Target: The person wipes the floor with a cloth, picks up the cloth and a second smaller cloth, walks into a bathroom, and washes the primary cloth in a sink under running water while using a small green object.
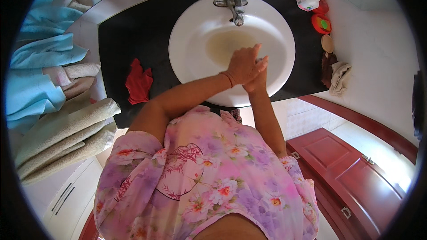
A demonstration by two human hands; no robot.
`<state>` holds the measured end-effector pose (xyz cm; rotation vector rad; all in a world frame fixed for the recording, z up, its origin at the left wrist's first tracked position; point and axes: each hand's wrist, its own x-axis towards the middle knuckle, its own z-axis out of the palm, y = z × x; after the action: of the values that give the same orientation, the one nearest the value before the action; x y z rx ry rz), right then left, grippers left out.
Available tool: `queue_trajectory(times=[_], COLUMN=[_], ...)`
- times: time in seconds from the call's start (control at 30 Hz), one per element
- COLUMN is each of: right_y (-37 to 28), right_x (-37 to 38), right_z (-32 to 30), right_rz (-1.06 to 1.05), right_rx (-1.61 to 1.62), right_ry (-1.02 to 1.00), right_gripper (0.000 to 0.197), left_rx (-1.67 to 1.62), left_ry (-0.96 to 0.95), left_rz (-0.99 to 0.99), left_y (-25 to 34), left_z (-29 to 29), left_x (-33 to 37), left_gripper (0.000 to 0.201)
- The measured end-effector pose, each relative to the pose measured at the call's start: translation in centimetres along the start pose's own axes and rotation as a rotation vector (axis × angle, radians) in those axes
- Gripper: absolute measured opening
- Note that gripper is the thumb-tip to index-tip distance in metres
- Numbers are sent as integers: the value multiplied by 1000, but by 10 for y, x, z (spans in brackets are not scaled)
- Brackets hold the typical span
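Observation:
My left hand lies over my right hand, the two pressed together above the right front part of a white oval washbasin. The left fingers are curled over the right hand, and a bracelet circles the left wrist. Most of the right fingers are hidden behind the left hand. Whether anything small is between the palms cannot be made out. Cloudy, brownish water sits in the bottom of the basin. Beyond the hands, a chrome faucet stands at the back rim, with no stream visible from its spout.
A crumpled red cloth lies on the black counter at left. Blue towels and beige towels hang farther left. Along the right wall are a white packet, red dish, soap bar and cloths.

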<state>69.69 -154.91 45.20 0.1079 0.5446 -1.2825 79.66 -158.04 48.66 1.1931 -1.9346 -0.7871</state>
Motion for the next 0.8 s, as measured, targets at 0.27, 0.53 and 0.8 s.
queue_trajectory(times=[0.27, 0.53, 0.8], right_y=[-53, -74, -62], right_x=[-14, -35, -13], right_z=[-29, -52, -51], right_rz=[-485, -1043, -1080], right_rx=[-974, -1833, -1936], right_ry=[274, 332, 174], right_gripper=[27, 36, 49], left_rx=[303, 792, 902], left_ry=[-302, -747, -805], left_rz=[74, -55, -8], left_y=[-87, -146, -149], left_z=[10, 24, 44], left_x=[-25, -37, -16], left_gripper=[37, 45, 39])
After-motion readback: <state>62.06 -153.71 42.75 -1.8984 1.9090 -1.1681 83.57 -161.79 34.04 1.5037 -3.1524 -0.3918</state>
